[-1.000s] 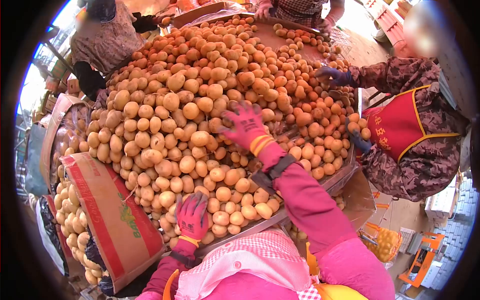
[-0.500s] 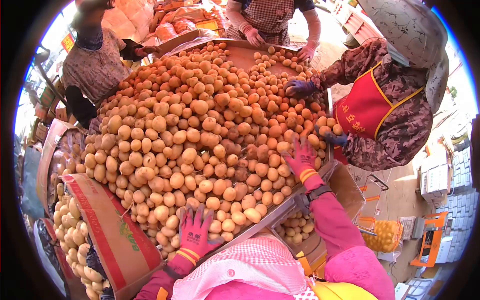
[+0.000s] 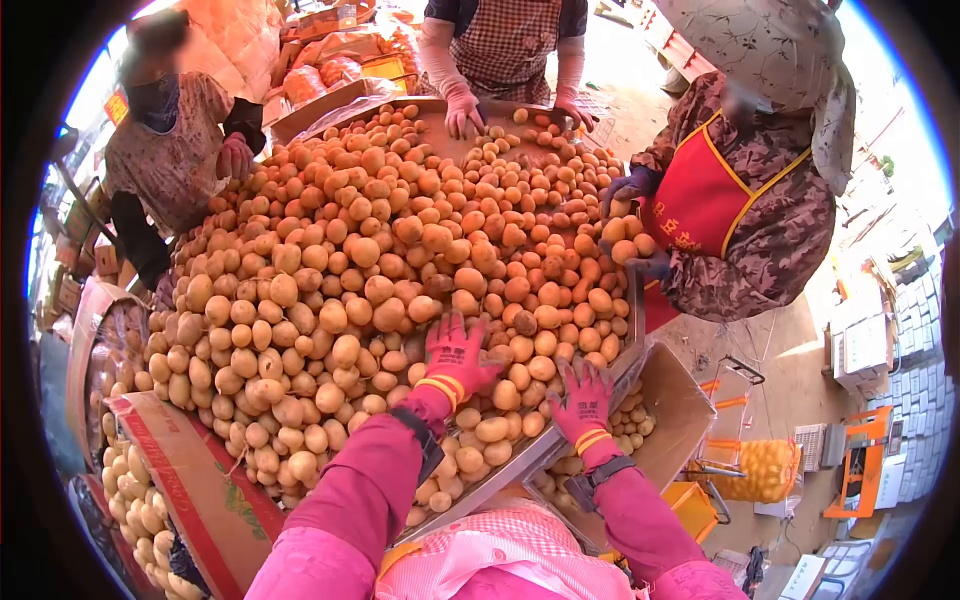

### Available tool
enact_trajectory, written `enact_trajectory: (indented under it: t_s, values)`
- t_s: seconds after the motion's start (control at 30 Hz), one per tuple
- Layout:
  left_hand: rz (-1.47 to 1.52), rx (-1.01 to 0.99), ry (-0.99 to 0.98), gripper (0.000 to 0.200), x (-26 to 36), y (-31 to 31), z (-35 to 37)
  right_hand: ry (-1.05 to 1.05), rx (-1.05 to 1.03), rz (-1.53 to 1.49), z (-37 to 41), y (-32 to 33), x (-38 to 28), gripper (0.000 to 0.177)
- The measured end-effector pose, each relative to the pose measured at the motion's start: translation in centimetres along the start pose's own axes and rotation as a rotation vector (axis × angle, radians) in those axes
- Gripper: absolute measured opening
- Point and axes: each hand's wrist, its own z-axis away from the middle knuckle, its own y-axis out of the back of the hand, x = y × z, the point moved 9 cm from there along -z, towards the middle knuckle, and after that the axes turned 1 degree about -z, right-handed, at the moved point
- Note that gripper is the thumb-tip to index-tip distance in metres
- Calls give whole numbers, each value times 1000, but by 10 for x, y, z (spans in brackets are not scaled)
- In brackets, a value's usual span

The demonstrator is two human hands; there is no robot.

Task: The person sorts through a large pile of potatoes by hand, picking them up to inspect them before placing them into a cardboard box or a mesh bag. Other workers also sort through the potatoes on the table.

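Note:
A large heap of round, yellow-brown potatoes point(image 3: 345, 250) covers a tray-like table with a metal edge point(image 3: 500, 478). My left hand point(image 3: 458, 358), in a pink glove with grey fingertips, lies on the heap near its middle, fingers spread and pointing away from me. My right hand point(image 3: 582, 402), in a matching glove, is at the table's near right edge, fingers apart, touching the potatoes there. Neither hand has a potato visibly gripped. Below my right hand, an open cardboard box point(image 3: 672, 405) with potatoes inside stands against the table edge.
A person in a red apron point(image 3: 700, 195) holds several potatoes at the right. Another in a checked apron point(image 3: 503, 45) reaches in at the far side; a third point(image 3: 165, 160) stands at the left. A potato-filled carton point(image 3: 195, 485) is at near left, an orange frame point(image 3: 862, 460) at right.
My left hand has moved forward and right onto the heap. My right hand has drawn back to the near edge. The far-left person's hand has lowered, and the red-aproned person's hands are closer together.

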Motion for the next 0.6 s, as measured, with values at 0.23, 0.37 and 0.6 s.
enact_trajectory:
  t_s: [0.23,0.37,0.6]
  values:
    - [657,639,85,75,-59,138,117,-12,48,-57,2,-5,9,68]
    - [429,710,251,67,-89,137,187,19,73,-47,4,-2,5,68]
    - [30,347,151,54,-27,80,247,44,101,-167,4,-6,8,70]
